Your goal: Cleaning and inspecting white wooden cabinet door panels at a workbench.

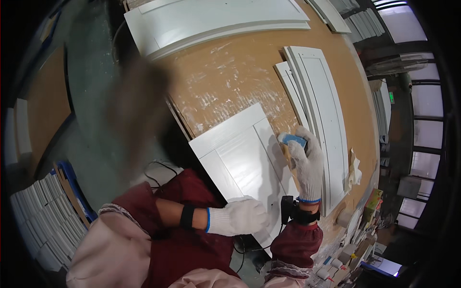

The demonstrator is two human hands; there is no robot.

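Observation:
A white framed cabinet door panel point(242, 156) lies on the worktable in front of me, its near edge reaching toward my body. My left hand point(240, 217), in a white knit glove with a blue cuff, rests over the panel's near left edge with fingers curled against it. In my gloved right hand point(309, 163) is a small blue block point(294, 140), like a sanding sponge, pinched between thumb and fingers beside the panel's right edge. Just right of that hand, long narrow white framed panels point(319, 96) lie stacked.
More white panels point(221, 21) are stacked at the table's far end. The brown tabletop point(216, 81) carries white smears. A crumpled pale cloth point(354, 168) sits near the right edge, with bottles point(336, 263) and clutter closer to me. A dark blurred shape point(139, 101) crosses the left. Stacked boards point(45, 221) stand lower left.

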